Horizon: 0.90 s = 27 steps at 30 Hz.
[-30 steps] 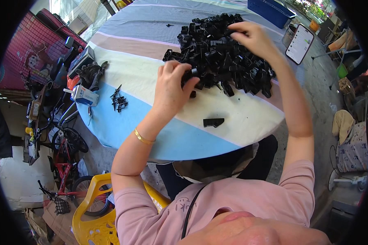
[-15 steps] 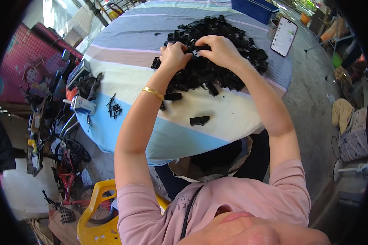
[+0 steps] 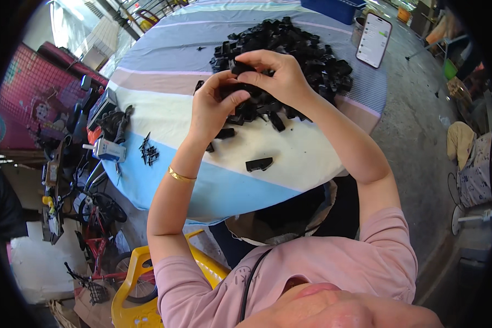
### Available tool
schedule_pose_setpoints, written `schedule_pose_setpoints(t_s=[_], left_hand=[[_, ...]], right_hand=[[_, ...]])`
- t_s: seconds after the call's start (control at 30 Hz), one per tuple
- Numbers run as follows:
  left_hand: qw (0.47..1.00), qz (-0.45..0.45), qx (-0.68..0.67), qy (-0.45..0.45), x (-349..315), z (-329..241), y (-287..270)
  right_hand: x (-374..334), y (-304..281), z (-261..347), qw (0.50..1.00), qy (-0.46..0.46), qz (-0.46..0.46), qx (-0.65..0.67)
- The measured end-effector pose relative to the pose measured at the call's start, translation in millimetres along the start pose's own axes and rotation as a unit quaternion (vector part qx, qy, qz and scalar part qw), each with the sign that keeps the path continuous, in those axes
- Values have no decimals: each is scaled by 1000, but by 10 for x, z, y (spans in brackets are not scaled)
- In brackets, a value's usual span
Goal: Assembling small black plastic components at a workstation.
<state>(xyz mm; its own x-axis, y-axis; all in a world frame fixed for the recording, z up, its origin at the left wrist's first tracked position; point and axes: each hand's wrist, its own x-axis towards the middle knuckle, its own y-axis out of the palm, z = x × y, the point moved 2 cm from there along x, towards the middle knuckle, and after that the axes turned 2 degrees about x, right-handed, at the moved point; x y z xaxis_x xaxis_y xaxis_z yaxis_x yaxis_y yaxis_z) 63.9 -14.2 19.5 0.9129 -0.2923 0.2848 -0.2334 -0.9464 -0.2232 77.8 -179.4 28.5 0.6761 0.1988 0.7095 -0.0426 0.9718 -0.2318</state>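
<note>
A large heap of small black plastic pieces lies on the cloth-covered round table. Over its near left side, my right hand pinches one black plastic piece between thumb and fingers. My left hand is just below and left of it, thumb and bent fingers apart, the fingertips close to the held piece. Whether they touch it is hard to see. Several loose pieces lie nearer me, among them a single black piece by itself on the pale stripe.
A bunch of thin black bits lies on the table's left, near a small white-and-blue box. A phone leans at the far right beside a blue bin. Below the table edge, an open sack rests by my lap; a yellow chair stands left.
My left hand has turned and come down toward me, its thumb now spread from the fingers. My right hand has shifted left with a black piece raised in its pinch.
</note>
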Motion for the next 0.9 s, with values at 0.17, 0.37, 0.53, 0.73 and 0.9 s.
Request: schedule_pose_setpoints(t_s=[0.17,0.37,0.53,0.73,0.9], left_hand=[[982,-43,-184,-10,-117,67,-88],[946,6,-322,-41,-133,211,-153],[955,9,-292,-55,-169,125,-138],[943,-34,-318,-89,-209,116,-74],[950,-48,-291,-102,-180,180,-187]], right_hand=[[-95,135,36,995,64,76,17],[-101,200,136,984,-117,13,-134],[-129,193,74,995,-48,35,-86],[-186,276,184,973,-100,-10,-209],[-214,411,174,956,-166,15,-241]])
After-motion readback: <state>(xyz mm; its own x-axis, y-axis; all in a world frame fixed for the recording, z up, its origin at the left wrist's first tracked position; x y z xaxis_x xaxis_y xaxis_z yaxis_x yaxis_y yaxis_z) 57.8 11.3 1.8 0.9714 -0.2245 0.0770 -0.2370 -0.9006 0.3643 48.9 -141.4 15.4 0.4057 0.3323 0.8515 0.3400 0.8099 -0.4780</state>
